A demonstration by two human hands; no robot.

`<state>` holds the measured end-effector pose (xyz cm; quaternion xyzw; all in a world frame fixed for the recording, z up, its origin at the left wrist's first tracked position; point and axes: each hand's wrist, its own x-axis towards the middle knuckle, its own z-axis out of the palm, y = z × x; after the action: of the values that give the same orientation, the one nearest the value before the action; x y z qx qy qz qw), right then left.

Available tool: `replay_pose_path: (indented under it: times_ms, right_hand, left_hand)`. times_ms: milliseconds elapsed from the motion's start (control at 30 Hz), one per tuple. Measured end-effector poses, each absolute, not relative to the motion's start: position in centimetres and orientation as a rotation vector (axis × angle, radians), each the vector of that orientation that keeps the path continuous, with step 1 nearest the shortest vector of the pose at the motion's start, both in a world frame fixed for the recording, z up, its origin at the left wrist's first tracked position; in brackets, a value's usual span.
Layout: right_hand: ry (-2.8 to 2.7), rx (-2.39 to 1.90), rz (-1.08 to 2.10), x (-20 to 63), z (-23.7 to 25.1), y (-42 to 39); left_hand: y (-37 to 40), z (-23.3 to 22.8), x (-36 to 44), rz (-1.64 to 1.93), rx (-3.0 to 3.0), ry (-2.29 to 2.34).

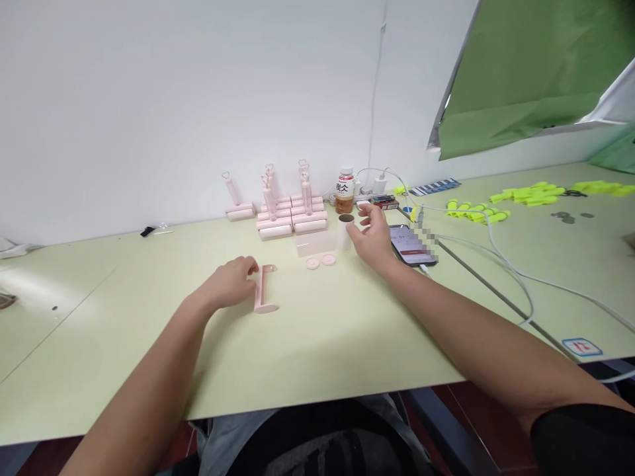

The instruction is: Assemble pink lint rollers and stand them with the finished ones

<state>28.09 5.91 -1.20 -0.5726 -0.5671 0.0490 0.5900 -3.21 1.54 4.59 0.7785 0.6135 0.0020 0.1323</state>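
Observation:
My left hand (232, 283) is closed at the left side of a pink lint roller frame (258, 291), its fingertips against the long edge. The frame lies on the table with a rounded end plate nearest me. My right hand (373, 239) has thumb and fingers apart beside an upright white paper roll (343, 237) with a hollow top. The thumb reaches the roll's edge; whether it touches, I cannot tell. Left of the roll stands a clear plastic cover (316, 244). Two pink round caps (312, 263) lie flat in front of it.
Several pink lint rollers (275, 228) with upright handles stand near the wall. A drink bottle (344, 190) is behind the roll. Right of my right hand lie a phone (411, 244) and white cables (510, 271). Bright yellow parts (533, 194) are piled farther right.

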Motion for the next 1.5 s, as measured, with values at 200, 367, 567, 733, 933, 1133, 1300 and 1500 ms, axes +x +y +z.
replay_pose_path:
  times_ms: [200, 367, 567, 733, 933, 1133, 1300, 1500]
  right_hand:
    - [-1.487, -1.087, 0.494, 25.5, -0.8, 3.0]
    - [-1.761, -0.949, 1.234, 23.1, -1.0, 0.5]
    - [-2.003, -0.753, 1.617, 21.9, -0.1, -1.6]
    - [-1.973, -0.728, 1.809, 21.9, 0.0, -1.9]
    - [-2.150, -0.719, 1.871, 22.3, 0.6, -2.2]
    - [-2.384, -0.728, 1.504, 21.7, 0.7, -3.1]
    - [-2.455, -0.669, 1.176, 21.2, 0.0, -3.0]
    - [-2.526, -0.654, 0.798, 21.3, 0.8, -3.4]
  left_hand:
    - [1.5, 3.3, -5.3, -0.025, 2.252, 1.538]
    - [0.2, 3.0, -2.5, 0.621, 2.360, 1.131]
    - [-1.6, 2.3, 0.1, 0.662, 2.614, 0.992]
    - [-2.0, 2.2, 0.1, 0.626, 2.588, 0.974]
    - [-2.6, 2.3, 0.3, 0.383, 2.540, 0.928]
    - [-2.5, 2.2, 1.0, 0.108, 2.631, 0.893]
    - [-2.5, 2.3, 1.4, 0.021, 2.676, 1.027]
    - [-2.0, 2.4, 0.8, 0.112, 2.575, 1.166]
